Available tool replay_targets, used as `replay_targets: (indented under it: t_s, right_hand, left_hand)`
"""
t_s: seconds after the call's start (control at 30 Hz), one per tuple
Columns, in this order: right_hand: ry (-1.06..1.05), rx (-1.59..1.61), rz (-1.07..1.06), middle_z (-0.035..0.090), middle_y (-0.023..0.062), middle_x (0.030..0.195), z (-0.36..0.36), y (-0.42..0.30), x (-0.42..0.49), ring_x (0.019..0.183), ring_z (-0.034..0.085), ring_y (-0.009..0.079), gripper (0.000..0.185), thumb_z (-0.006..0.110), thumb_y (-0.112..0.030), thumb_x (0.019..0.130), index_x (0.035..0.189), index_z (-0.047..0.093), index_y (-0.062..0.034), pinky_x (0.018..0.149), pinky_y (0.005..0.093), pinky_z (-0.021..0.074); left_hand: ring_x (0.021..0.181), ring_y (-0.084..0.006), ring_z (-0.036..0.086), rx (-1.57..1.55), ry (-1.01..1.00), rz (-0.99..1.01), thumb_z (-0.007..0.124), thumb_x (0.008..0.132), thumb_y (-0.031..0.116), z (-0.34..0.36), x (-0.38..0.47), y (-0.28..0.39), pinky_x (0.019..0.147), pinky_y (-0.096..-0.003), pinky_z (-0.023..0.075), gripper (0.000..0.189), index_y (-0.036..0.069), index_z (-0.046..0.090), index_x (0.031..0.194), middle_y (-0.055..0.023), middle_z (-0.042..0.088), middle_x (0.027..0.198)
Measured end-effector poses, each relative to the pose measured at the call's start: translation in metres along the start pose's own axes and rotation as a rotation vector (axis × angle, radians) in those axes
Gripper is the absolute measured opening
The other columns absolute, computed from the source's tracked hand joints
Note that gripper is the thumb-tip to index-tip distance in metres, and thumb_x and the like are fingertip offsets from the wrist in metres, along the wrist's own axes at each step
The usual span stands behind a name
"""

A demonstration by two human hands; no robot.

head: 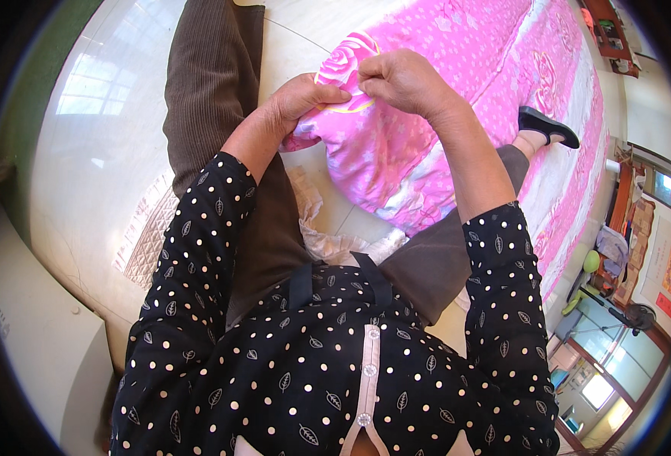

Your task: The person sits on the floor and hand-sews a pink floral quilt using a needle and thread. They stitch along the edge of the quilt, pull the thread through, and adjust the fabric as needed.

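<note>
A large pink quilt (472, 62) with rose and small flower patterns is spread over the floor, one part raised between my hands. My left hand (307, 97) grips its edge, the thumb lying on top of a rose print. Just to the right, my right hand (401, 80) is closed with thumb and forefinger pinched at the same raised part. Whether a small thing such as a needle sits in that pinch cannot be told. Below my hands the quilt hangs in loose folds towards my lap.
I sit on a pale tiled floor (113, 148), legs spread, the right leg reaching over the quilt. A quilted mat (153, 228) with a ruffled edge lies under me. A white cabinet or box (45, 342) is at the lower left. Furniture and a standing fan (640, 315) are at the far right.
</note>
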State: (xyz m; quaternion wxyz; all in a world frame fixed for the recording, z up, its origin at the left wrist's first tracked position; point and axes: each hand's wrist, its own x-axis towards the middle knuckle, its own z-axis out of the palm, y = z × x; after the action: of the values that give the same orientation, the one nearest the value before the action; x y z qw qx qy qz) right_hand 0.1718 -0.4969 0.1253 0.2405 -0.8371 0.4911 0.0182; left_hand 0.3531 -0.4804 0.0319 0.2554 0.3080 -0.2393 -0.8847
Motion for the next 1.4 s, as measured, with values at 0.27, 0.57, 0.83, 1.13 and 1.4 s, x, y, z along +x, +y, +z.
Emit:
replay_targets:
  t_s: [0.27,0.57,0.83,1.13,1.4]
  right_hand:
    - [0.189,0.644,0.161,0.061,0.0059,0.063,0.031,0.013,0.011,0.056,0.058,0.0137,0.012,0.063,-0.015,0.078,0.078,0.066,-0.0041,0.056,0.0277,0.0483]
    - [0.249,0.756,0.250,0.060,-0.0006,0.066,0.053,0.010,0.003,0.053,0.053,0.0045,0.011,0.062,-0.012,0.084,0.079,0.064,-0.0022,0.051,0.0204,0.0446]
    - [0.463,0.800,0.172,0.064,0.0053,0.068,0.029,0.005,0.026,0.058,0.058,0.0096,0.015,0.065,-0.014,0.079,0.083,0.067,-0.0001,0.057,0.0246,0.0489]
    - [0.673,0.999,0.347,0.066,0.0065,0.073,0.023,0.007,0.002,0.059,0.061,0.0103,0.014,0.062,-0.014,0.083,0.082,0.063,0.0002,0.052,0.0232,0.0468]
    - [0.542,1.075,0.529,0.064,0.0031,0.073,0.096,0.011,-0.091,0.061,0.060,0.0083,0.009,0.059,-0.011,0.086,0.083,0.062,-0.0027,0.053,0.0204,0.0451]
  left_hand:
    - [0.082,-0.0198,0.066,0.031,0.048,0.010,0.065,0.077,0.004,-0.008,0.001,0.006,0.078,-0.0318,0.0522,0.030,-0.003,0.059,0.106,-0.0119,0.066,0.095]
    - [0.082,-0.0203,0.066,0.026,0.064,0.009,0.065,0.076,0.003,-0.010,0.003,0.005,0.077,-0.0325,0.0526,0.030,-0.003,0.059,0.105,-0.0121,0.066,0.095]
    - [0.082,-0.0210,0.066,0.040,0.099,-0.010,0.065,0.076,0.003,-0.009,-0.001,0.005,0.077,-0.0331,0.0524,0.031,-0.003,0.059,0.105,-0.0116,0.066,0.096]
    - [0.078,-0.0197,0.065,0.141,0.205,0.089,0.067,0.075,0.005,-0.020,-0.003,0.010,0.076,-0.0316,0.0524,0.030,-0.006,0.060,0.102,-0.0116,0.066,0.090]
    - [0.063,-0.0150,0.059,0.845,0.624,0.137,0.070,0.073,0.015,-0.062,-0.003,0.015,0.059,-0.0274,0.0474,0.025,-0.005,0.063,0.086,-0.0083,0.063,0.073]
